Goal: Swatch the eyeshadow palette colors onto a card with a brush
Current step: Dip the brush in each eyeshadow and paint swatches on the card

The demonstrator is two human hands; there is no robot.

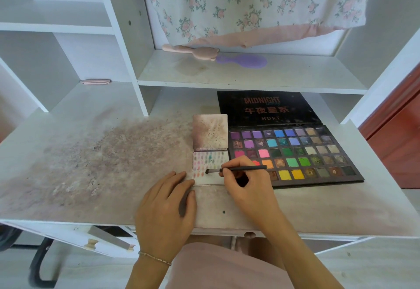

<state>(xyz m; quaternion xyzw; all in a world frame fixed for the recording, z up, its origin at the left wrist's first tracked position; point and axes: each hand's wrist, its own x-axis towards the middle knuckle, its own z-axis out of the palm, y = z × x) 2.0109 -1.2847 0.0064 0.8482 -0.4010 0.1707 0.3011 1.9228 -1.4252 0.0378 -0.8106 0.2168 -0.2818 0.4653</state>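
Brush point(236, 170) lies nearly level, its long axis running left to right, pinched near the ferrule by the right hand point(246, 183) with the bristle tip pointing left and touching the card point(210, 168), which sits on the bench point(91, 152) just left of the palette point(293, 154). Left hand point(168, 202) rests flat with fingers relaxed, its fingertips at the card's near-left corner, so the next stroke likely falls on bare card just left of the tip, beside the existing swatches
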